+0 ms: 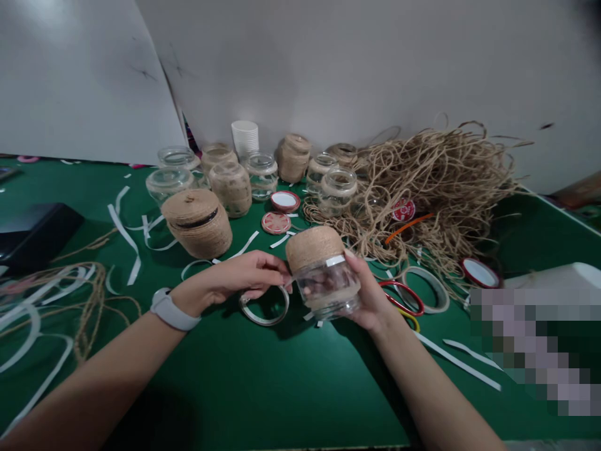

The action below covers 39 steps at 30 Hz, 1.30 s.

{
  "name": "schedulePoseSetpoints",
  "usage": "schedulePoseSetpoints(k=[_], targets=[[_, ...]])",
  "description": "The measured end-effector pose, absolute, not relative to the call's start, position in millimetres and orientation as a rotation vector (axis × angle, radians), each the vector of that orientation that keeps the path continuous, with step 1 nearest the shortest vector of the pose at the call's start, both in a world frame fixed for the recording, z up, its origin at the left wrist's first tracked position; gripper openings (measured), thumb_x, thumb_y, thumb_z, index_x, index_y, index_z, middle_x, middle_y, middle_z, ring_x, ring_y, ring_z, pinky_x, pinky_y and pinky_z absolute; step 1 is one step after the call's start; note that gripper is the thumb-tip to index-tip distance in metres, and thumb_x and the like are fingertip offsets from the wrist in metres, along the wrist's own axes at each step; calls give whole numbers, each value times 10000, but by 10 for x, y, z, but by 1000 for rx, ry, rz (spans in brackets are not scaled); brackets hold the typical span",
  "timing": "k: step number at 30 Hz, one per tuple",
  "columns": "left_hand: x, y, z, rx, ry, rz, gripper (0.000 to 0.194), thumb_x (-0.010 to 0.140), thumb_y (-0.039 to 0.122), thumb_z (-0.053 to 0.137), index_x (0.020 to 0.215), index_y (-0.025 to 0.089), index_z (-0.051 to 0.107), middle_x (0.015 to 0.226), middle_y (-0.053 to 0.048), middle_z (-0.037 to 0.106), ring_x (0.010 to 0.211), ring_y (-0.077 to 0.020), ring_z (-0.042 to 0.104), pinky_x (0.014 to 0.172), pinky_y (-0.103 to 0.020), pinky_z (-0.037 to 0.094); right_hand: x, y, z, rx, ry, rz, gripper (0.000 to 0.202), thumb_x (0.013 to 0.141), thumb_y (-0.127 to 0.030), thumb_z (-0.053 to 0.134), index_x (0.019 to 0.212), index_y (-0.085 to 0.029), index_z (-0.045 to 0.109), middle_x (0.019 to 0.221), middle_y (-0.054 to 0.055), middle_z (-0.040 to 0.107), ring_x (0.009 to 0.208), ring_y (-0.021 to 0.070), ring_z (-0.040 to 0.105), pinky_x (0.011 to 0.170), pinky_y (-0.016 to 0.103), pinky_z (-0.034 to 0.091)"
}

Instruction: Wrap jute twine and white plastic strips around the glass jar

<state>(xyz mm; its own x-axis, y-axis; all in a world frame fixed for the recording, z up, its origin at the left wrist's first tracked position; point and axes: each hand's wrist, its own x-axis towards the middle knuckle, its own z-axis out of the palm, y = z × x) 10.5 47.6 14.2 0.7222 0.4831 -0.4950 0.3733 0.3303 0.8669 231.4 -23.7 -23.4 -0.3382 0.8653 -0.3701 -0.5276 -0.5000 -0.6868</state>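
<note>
My right hand is wrapped round the right side of a glass jar, held tilted above the table with its threaded mouth downward. Jute twine covers the jar's upturned base, and a short piece of white tape sticks at the twine's edge. Close to the jar's left side, my left hand has its fingers closed on a narrow roll of tape. A watch with a pale strap is on my left wrist. Whether tape runs from roll to jar, I cannot tell.
Behind stand several glass jars, a twine-covered lidded jar and stacked white cups. A big heap of twine lies right. Red-handled scissors, another tape roll and paper strips lie nearby.
</note>
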Motion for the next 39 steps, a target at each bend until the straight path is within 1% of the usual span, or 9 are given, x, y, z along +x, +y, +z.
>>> schedulePoseSetpoints(k=[4,8,11,15,18,24,31,34,39], targets=[[80,495,175,1392,776,137,281,812,436,733,827,157,704,492,70,409,392,-54,283,368,-199,144,2311,-205,-199,-895,-534,1890,569,665,-640,716,981,-167,711,912,101,783,750,245,734,793,399,566],[51,499,209,1436,780,187,283,791,442,745,868,171,728,573,46,480,430,-59,309,383,-202,163,2304,-212,-150,-901,-576,1889,505,643,-604,750,907,-174,708,821,78,775,770,265,747,800,412,576],[46,485,265,1490,794,179,280,775,422,756,910,178,732,716,-1,622,512,-79,452,447,-200,298,2291,-220,-128,-963,-595,1829,448,657,-583,757,852,-185,697,763,65,766,775,279,754,766,410,589],[94,427,381,1623,884,215,276,760,384,754,960,200,700,929,-37,716,809,-189,635,676,-264,471,2262,-220,-114,-1040,-647,1656,474,703,-573,742,938,-164,705,847,99,780,837,295,755,741,396,597],[147,349,441,1597,970,271,269,763,375,730,958,203,661,813,-1,656,717,-163,597,610,-242,428,2221,-234,-98,-1112,-670,1475,509,683,-564,781,985,-165,687,877,90,778,828,282,747,745,385,594],[140,286,435,1221,836,197,285,833,408,679,1029,228,578,581,82,396,463,-85,281,439,-214,190,2172,-276,-70,-1169,-772,1213,601,614,-516,862,1080,-200,652,1057,80,755,983,263,702,904,382,537],[70,390,375,1116,838,150,183,826,321,706,919,200,607,631,52,474,432,-33,238,408,-202,100,2191,-276,-60,-1207,-788,1248,593,627,-531,846,1079,-204,644,1055,85,748,974,265,697,886,385,533],[74,381,383,1158,809,162,153,859,324,670,916,188,631,575,56,472,398,-32,249,377,-192,122,2188,-272,-59,-1239,-832,1209,578,629,-530,844,1058,-199,642,1052,88,750,963,257,696,866,367,537],[95,367,372,1156,741,259,124,870,256,663,809,161,613,794,-13,646,422,-12,352,354,-140,193,2195,-264,-82,-1278,-925,1119,578,629,-523,843,1067,-202,646,1030,83,753,943,251,695,834,349,544]])
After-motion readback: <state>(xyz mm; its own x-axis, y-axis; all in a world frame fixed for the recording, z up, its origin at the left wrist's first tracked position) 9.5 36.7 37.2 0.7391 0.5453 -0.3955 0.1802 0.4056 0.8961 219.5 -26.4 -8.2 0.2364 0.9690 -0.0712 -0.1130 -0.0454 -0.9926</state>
